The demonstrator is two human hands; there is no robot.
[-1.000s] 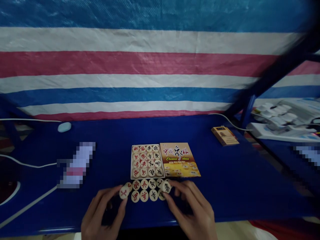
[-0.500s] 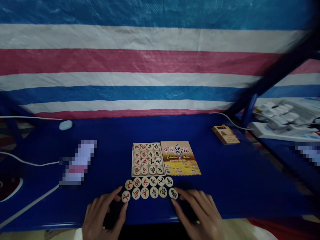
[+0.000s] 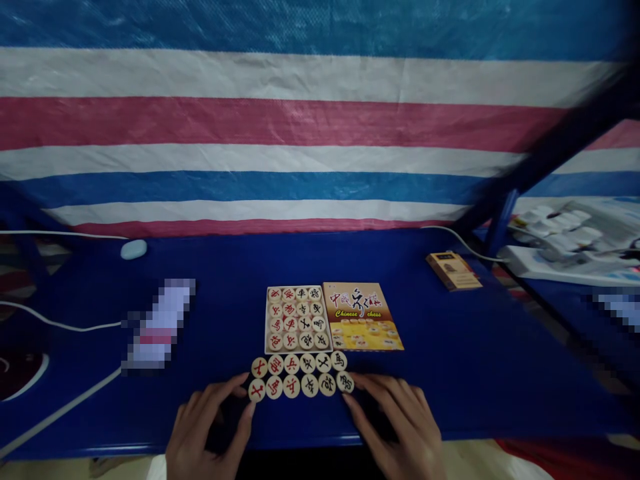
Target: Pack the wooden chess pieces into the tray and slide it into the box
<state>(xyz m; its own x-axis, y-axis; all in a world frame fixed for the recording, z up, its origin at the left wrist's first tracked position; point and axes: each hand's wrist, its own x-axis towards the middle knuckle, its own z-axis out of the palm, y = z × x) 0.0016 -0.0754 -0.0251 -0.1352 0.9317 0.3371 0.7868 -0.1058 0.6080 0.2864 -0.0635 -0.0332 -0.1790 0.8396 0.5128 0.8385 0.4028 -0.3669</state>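
Two rows of round chess pieces [image 3: 291, 386] lie in front of a white tray [image 3: 332, 333] filled with more pieces, red characters on its left side and black on its right. At the left end of the front row, the thumb and forefinger of my left hand [image 3: 207, 427] are apart, next to a red-marked piece [image 3: 257, 390]. My right hand [image 3: 397, 423] has its fingertips at the edge of the black-marked end piece [image 3: 345, 382], fingers spread. The printed Chinese chess lid [image 3: 363, 316] lies against the tray's right side.
On the blue table [image 3: 480, 373] a blurred phone [image 3: 163, 320] with a cable lies left, near a pale rounded object [image 3: 134, 249]. A small yellow box [image 3: 455, 271] is at right. A power strip [image 3: 550, 263] with plugs stands beyond the right edge.
Both end pieces of the front row have shifted inward and slightly up, closer in line with their row. My hands have barely moved.
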